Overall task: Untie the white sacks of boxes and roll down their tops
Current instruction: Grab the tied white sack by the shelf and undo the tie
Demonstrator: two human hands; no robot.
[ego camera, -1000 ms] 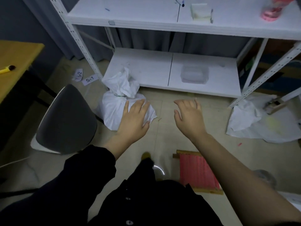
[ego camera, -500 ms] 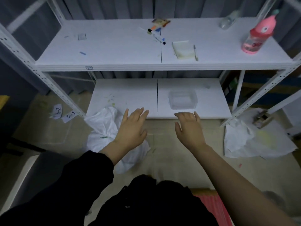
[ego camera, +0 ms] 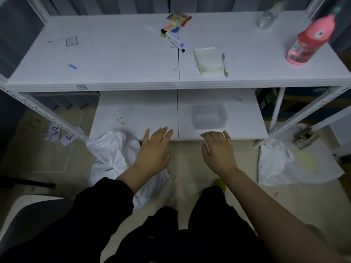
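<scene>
A tied white sack lies on the floor at the left foot of the white rack, bound with a thin green tie. My left hand hovers just to its right with fingers straight, holding nothing; my forearm covers part of the sack. My right hand hangs over the bare floor in front of the lower shelf, fingers loosely spread, empty. A second white sack lies flattened and slack on the floor at the right.
A white metal rack fills the view ahead. Its top shelf carries markers, a notepad and a pink bottle. A clear plastic tub sits on the lower shelf. Paper labels lie at the left. A grey chair stands at the lower left.
The view has tilted up, so the rack's top shelf now shows fully. Both hands stay spread in front of me and have drifted toward the lower shelf's front edge.
</scene>
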